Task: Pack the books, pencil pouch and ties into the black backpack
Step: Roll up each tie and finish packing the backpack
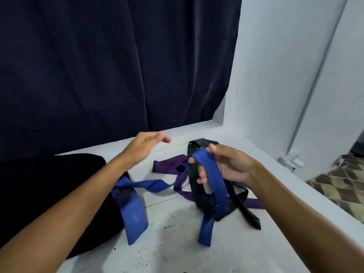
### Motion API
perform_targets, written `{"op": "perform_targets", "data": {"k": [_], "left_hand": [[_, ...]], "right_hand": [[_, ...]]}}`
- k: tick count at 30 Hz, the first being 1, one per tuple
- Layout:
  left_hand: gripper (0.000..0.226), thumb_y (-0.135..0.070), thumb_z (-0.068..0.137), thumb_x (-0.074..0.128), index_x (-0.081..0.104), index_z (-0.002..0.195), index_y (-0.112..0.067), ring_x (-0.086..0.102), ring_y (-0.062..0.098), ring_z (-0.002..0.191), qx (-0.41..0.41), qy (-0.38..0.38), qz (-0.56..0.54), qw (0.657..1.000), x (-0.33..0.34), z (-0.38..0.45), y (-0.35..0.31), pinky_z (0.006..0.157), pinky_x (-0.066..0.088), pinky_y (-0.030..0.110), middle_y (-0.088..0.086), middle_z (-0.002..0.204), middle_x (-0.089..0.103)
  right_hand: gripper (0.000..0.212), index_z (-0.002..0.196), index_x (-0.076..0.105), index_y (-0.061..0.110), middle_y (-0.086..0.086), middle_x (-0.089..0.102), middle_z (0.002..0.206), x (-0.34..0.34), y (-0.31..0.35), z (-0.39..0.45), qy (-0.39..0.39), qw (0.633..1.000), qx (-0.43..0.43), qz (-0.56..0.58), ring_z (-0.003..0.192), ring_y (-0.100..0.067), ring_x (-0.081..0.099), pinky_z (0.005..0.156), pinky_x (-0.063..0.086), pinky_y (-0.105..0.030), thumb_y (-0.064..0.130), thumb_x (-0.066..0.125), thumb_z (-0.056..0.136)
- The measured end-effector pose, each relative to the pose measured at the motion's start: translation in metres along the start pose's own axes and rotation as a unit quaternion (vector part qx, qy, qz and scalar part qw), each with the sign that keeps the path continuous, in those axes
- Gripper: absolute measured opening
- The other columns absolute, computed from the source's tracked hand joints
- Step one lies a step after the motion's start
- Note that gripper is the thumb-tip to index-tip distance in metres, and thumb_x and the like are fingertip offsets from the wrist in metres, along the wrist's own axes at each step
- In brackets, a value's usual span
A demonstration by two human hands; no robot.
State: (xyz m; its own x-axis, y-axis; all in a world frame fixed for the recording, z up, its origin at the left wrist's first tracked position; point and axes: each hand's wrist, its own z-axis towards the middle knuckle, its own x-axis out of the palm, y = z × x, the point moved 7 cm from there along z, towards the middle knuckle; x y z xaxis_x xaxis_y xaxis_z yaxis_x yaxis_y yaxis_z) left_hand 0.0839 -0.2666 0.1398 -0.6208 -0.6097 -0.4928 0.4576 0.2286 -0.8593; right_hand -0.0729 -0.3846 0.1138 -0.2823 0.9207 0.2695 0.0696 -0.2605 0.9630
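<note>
Right hand gripping blue tie — left hand open, empty — no legible writing.

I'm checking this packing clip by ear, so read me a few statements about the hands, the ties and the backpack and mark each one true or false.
1. The right hand holds the blue tie, draped over its fingers. True.
2. The left hand grips the purple tie. False: it is held above the table, fingers relaxed, holding nothing.
3. One end of the blue tie lies across the black backpack. True.
4. The purple tie is already packed. False: it lies on the table, under the black tie.
5. The backpack lies to the right of the ties. False: it lies to their left.
</note>
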Motion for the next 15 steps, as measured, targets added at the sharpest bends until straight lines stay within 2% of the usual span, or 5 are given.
{"op": "perform_targets", "data": {"k": [3, 6, 7, 10, 15], "left_hand": [[0.053, -0.065, 0.088, 0.034, 0.066, 0.083, -0.024, 0.066, 0.008, 0.085, -0.013, 0.143, -0.154, 0.978, 0.086, -0.012, -0.015, 0.094, 0.044, 0.033, -0.008, 0.077, 0.070], [0.058, -0.059, 0.098, 0.024, 0.067, 0.099, -0.020, 0.056, 0.021, 0.063, -0.060, 0.184, -0.310, 0.931, 0.124, -0.016, -0.016, 0.071, 0.050, 0.035, 0.004, 0.059, 0.059], [0.059, -0.057, 0.100, 0.022, 0.067, 0.097, -0.019, 0.048, 0.022, 0.056, -0.070, 0.190, -0.340, 0.918, 0.129, -0.015, -0.016, 0.061, 0.048, 0.033, 0.006, 0.055, 0.053], [0.063, -0.067, 0.090, 0.031, 0.061, 0.064, -0.019, 0.028, 0.018, 0.048, -0.065, 0.180, -0.333, 0.923, 0.125, -0.001, -0.008, 0.049, 0.031, 0.027, 0.005, 0.053, 0.040], [0.073, -0.068, 0.092, 0.020, 0.055, 0.067, -0.010, 0.030, 0.010, 0.041, -0.072, 0.050, -0.201, 0.976, 0.056, 0.032, 0.023, 0.044, 0.023, 0.023, 0.000, 0.047, 0.045]], "right_hand": [[0.071, 0.117, 0.066, -0.003, -0.019, 0.072, 0.090, 0.008, 0.012, -0.004, 0.002, 0.999, -0.013, 0.047, 0.077, -0.031, 0.072, 0.074, 0.058, -0.038, 0.056, 0.072, 0.077], [0.090, 0.126, 0.049, -0.015, -0.022, 0.071, 0.092, 0.005, 0.015, -0.011, -0.020, 0.999, -0.010, 0.034, 0.076, -0.033, 0.071, 0.075, 0.056, -0.043, 0.057, 0.071, 0.078], [0.089, 0.126, 0.049, -0.016, -0.023, 0.071, 0.092, 0.004, 0.015, -0.013, -0.020, 0.999, -0.008, 0.034, 0.077, -0.033, 0.072, 0.076, 0.056, -0.044, 0.057, 0.070, 0.079], [0.066, 0.116, 0.065, -0.004, -0.020, 0.073, 0.090, 0.002, 0.015, -0.026, -0.009, 0.998, -0.005, 0.055, 0.076, -0.029, 0.073, 0.073, 0.059, -0.037, 0.053, 0.066, 0.084], [0.055, 0.096, 0.074, 0.003, -0.011, 0.070, 0.069, -0.009, 0.010, -0.046, -0.055, 0.998, 0.017, -0.010, 0.055, -0.021, 0.067, 0.058, 0.057, -0.030, 0.053, 0.078, 0.073]]}}
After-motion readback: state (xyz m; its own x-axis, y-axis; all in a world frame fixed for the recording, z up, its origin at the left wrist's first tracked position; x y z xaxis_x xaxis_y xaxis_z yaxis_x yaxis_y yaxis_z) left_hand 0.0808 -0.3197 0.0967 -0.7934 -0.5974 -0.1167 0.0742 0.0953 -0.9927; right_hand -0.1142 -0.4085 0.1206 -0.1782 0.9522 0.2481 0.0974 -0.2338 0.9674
